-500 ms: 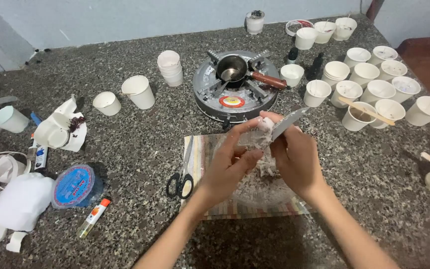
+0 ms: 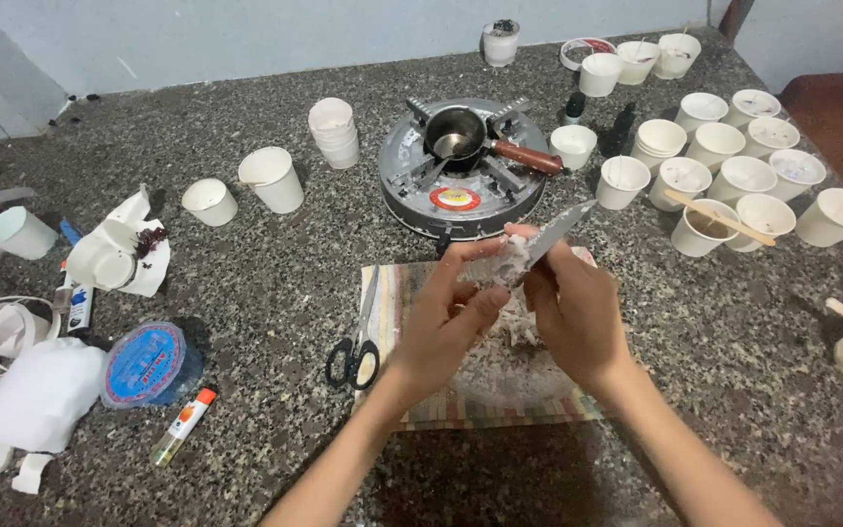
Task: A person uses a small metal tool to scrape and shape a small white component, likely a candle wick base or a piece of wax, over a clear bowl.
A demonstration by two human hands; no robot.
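My left hand (image 2: 446, 322) pinches a whitish wax lump (image 2: 507, 259) between thumb and fingers, above a clear bowl (image 2: 509, 376) of white shavings. My right hand (image 2: 573, 312) grips a knife (image 2: 558, 231) whose blade lies against the top of the lump and points up to the right. The bowl stands on a striped mat (image 2: 392, 293) on the speckled stone counter.
Black-handled scissors (image 2: 355, 356) lie on the mat's left edge. Behind stands a small round stove (image 2: 461, 190) with a metal pot (image 2: 456, 132). Several white paper cups (image 2: 739, 181) crowd the right, some with wooden sticks. Cups, a blue lid (image 2: 145, 363) and a glue stick (image 2: 182, 426) lie left.
The knife blade has shifted up and along the wax lump, and my left fingers have closed lower around it. Everything else is unmoved.
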